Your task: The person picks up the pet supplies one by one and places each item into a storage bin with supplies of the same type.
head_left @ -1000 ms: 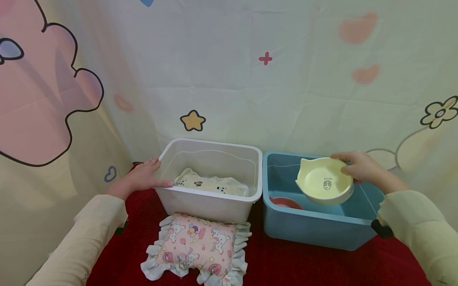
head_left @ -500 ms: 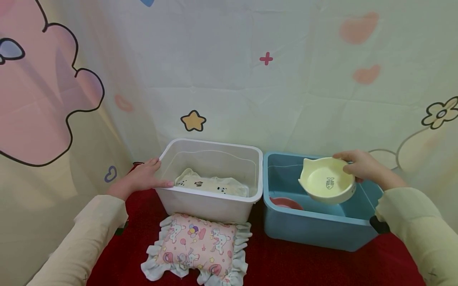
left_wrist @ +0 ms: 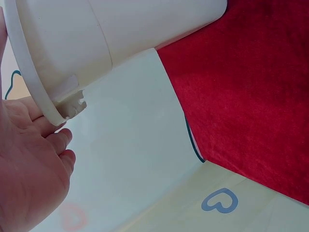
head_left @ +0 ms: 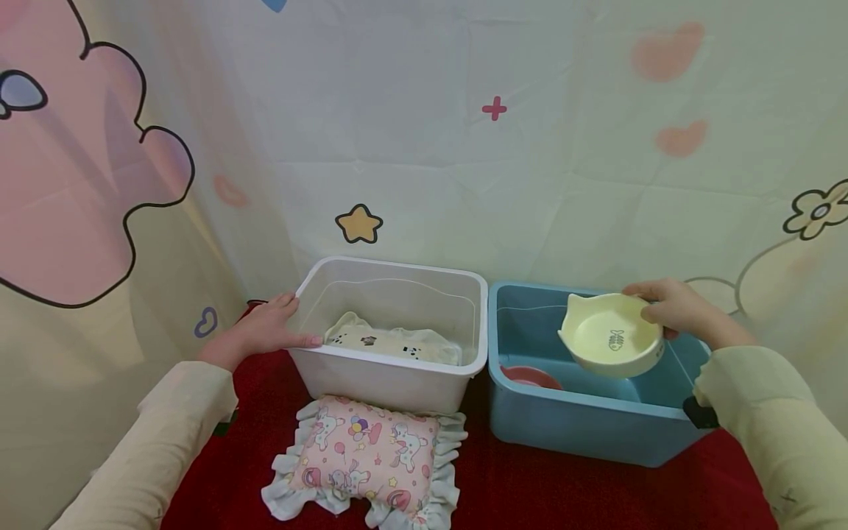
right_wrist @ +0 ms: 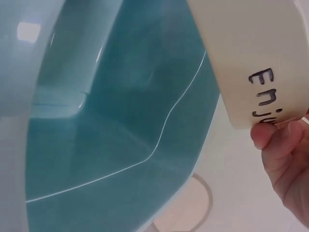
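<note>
Over the right half of the blue tub, the right grip pinches the yellow bowl; the left grip clasps the white tub at its left edge. Carrying seems the step, next needing a steady hold.

The yellow bowl looked smooth and glossy, the left white tub and right blue tub smooth plastic, the near pillow matt cloth, the red cover velvety.

L grip spread, thumb out; R grip pinching (both arms fwd).
</note>
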The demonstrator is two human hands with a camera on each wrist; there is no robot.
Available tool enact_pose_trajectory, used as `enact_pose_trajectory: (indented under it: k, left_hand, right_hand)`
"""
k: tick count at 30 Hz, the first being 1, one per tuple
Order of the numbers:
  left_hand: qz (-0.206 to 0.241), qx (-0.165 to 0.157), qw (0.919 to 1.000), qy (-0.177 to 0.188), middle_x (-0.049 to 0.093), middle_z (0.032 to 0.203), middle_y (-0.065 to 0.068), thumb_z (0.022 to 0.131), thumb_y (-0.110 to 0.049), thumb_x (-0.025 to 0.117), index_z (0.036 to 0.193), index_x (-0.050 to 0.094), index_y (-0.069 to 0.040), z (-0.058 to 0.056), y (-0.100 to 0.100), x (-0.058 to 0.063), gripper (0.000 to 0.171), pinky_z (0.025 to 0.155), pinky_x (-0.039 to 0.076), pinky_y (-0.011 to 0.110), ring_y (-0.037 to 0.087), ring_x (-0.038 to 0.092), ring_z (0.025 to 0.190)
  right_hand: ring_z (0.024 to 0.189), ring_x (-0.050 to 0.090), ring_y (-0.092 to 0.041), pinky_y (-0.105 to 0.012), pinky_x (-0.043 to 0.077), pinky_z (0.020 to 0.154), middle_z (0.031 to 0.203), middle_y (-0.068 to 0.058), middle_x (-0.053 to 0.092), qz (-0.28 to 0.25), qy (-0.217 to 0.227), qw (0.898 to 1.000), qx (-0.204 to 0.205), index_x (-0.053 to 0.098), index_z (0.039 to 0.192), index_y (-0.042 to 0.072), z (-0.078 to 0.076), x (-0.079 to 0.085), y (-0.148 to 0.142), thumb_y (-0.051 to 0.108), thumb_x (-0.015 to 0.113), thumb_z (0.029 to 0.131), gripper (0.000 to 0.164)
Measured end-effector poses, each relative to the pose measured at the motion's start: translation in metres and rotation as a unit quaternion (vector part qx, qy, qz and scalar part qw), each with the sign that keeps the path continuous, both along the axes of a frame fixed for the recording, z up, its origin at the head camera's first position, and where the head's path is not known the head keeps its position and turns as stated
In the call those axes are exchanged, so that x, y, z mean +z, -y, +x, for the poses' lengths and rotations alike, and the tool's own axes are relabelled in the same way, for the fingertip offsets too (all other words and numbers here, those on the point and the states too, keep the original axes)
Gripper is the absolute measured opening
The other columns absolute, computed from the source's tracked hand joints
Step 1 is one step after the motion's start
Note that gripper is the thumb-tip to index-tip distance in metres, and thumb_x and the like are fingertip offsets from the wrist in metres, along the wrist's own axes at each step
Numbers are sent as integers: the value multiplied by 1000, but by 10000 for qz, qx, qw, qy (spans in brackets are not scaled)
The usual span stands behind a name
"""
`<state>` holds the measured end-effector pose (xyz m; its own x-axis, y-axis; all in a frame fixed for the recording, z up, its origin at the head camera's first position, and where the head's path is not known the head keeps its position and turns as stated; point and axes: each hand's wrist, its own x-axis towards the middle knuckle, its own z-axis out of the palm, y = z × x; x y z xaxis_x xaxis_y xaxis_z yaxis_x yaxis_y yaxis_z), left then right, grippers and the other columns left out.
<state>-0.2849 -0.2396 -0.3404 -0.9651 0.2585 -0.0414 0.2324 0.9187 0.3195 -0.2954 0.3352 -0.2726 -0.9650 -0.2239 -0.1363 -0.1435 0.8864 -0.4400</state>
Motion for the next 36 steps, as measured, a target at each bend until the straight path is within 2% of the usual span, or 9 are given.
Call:
enact_pose_trajectory:
  k: [8,17,25,29,33,36]
  left_hand:
    - [1,30,10000,56,15,142,29,69,-64,57,138,18,6,-1,0,-1,106,98,23,61,45,15,129]
    - [57,72,9999,48,16,143,28,68,-65,58,139,18,3,-2,1,-2,106,97,25,62,44,16,129]
    - [-30,69,10000,22,16,142,29,68,-65,57,138,18,5,-1,0,-1,106,96,25,62,45,17,128]
    - [-18,72,10000,32,16,142,29,68,-64,58,138,18,5,-1,0,0,106,96,25,63,45,17,128]
    - [-5,44,10000,27,16,142,29,69,-64,58,138,18,5,0,0,1,105,96,25,62,45,17,129]
    - [-9,42,10000,37,16,142,29,69,-64,58,138,18,5,0,0,1,105,97,25,62,45,16,129]
  right_hand:
    - [46,44,-17,-29,41,43,101,-27,53,-27,140,9999,-14,36,127,-12,-4,-5,-8,1,41,76,53]
    - [45,41,-15,-29,40,44,117,-39,42,18,257,9995,-162,31,130,-12,-6,-9,-13,1,39,77,55]
    - [44,42,-15,-29,41,44,117,-41,41,-7,239,9994,-237,31,128,-15,-9,-12,-16,1,39,76,55]
    - [43,42,-14,-29,40,43,109,-39,46,-46,236,9993,-281,31,127,-16,-11,-14,-17,1,39,75,56]
    - [42,39,-14,-29,39,43,93,-28,53,-79,314,9990,-314,31,127,-17,-13,-15,-19,0,40,74,56]
    - [41,39,-14,-28,39,43,90,-25,53,-66,336,9989,-333,31,126,-18,-14,-16,-20,0,40,73,56]
